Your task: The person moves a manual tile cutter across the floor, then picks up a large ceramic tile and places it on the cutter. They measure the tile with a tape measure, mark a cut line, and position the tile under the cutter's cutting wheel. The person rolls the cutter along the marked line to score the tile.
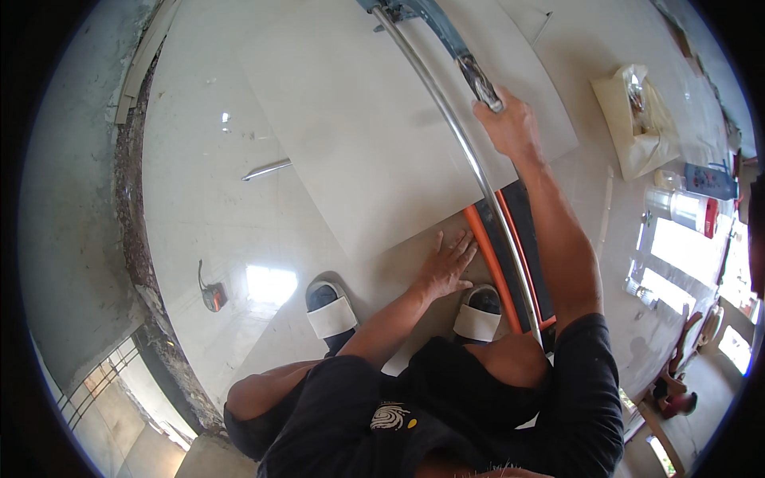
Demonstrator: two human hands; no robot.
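A large pale tile (319, 103) lies across a tile cutter, over the floor in front of me. The cutter's bright metal rail (458, 131) runs from the far top toward my body, above its orange and black base (496, 271). My right hand (514, 131) is wrapped round the cutter's handle (476, 78), which joins a blue-grey carriage (418, 9) at the far end of the rail. My left hand (445, 267) is open, fingers spread, beside the tile's near edge, with its fingertips at the orange side of the base.
A metal support arm (267, 170) sticks out under the tile's left side. A tape measure (212, 298) lies on the glossy floor at left. To the right are a cream bag (629, 131) and a blue package (709, 182). Another person (673, 397) is at the far lower right.
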